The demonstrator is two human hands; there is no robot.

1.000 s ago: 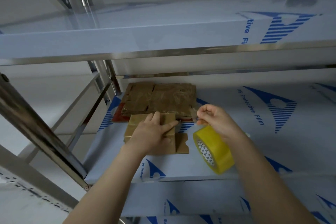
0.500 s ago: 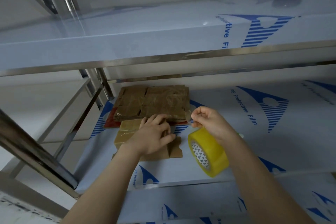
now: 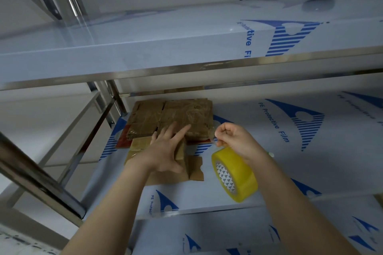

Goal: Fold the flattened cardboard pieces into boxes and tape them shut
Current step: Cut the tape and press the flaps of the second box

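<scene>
Your left hand (image 3: 165, 152) flat, fingers spread, on small brown cardboard box (image 3: 139, 144) on film-covered shelf (image 3: 310, 161) | right hand (image 3: 235, 141) pinches strip from yellow tape roll (image 3: 235, 175) | risk: slack strip may twist, self-stick; flaps could spring open.

Left grip (image 3: 165, 151): palm down, fingers spread straight, pressing flat; forearm reaches in from lower left. Right grip (image 3: 234, 138): fingers curled, pinching tape (image 3: 238, 174) end; bare forearm enters from lower right.
</scene>
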